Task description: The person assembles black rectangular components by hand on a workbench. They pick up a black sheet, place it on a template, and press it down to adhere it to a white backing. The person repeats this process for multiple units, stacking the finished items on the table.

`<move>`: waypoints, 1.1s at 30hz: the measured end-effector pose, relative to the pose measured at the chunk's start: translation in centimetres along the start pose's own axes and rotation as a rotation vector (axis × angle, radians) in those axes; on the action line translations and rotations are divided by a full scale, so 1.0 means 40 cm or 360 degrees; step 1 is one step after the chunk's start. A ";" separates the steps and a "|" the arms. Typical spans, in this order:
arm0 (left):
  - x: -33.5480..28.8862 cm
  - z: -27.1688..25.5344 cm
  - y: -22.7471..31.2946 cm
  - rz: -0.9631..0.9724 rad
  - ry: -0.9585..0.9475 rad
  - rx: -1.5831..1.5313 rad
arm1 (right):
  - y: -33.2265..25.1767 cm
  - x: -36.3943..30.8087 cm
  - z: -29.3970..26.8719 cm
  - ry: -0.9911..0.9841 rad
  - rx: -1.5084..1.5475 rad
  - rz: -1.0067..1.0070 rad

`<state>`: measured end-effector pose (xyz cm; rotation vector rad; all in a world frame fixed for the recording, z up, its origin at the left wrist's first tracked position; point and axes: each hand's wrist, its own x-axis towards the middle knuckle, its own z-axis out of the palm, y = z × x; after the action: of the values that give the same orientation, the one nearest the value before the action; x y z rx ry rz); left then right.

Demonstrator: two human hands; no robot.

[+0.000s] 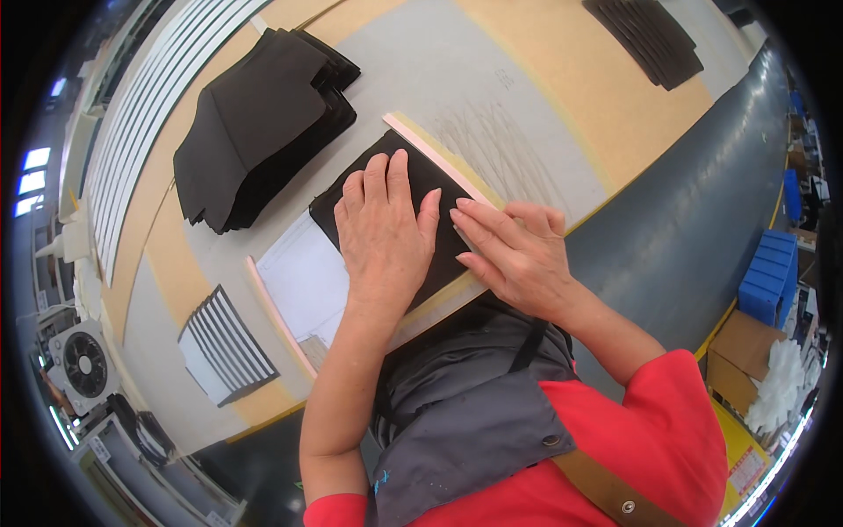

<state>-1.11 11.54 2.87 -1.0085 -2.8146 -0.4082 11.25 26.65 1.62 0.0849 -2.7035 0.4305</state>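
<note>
The black fabric panel (444, 253) looks light and limp, best pinched by its edges; left grip (384, 230) spread flat, right grip (522, 256) loosely parted.

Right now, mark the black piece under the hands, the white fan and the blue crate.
Black piece (441, 268), head view: uncovered middle.
White fan (85, 363), head view: round grille.
Blue crate (766, 279), head view: visible side.

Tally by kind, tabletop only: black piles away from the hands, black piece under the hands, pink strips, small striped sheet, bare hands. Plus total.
Black piles: 2
Black piece: 1
Pink strips: 2
Striped sheet: 1
Hands: 2
Total: 8
</note>
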 end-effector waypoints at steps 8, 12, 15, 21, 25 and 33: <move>0.005 -0.005 -0.013 0.0085 -0.0009 -0.0032 | 0.001 -0.008 0.005 -0.0007 -0.0058 0.0013; 0.010 -0.006 -0.024 0.0150 -0.0021 -0.0019 | 0.000 -0.010 0.005 -0.0015 -0.0048 0.0033; 0.016 -0.006 -0.038 0.0210 -0.0020 -0.0104 | 0.000 -0.010 0.004 -0.0014 -0.0047 0.0029; 0.030 -0.005 -0.061 0.0326 -0.0007 -0.0249 | 0.001 -0.012 0.005 -0.0001 -0.0073 0.0013; 0.038 -0.003 -0.074 0.0372 -0.0009 -0.0350 | 0.000 -0.011 0.003 -0.0004 -0.0079 0.0004; 0.022 0.008 -0.086 0.0320 0.0055 -0.0434 | 0.000 -0.010 0.003 0.0002 -0.0095 -0.0002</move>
<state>-3.99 9.60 2.01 -1.3068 -2.6412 -0.7903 11.55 26.62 1.35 0.0695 -2.7126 0.3488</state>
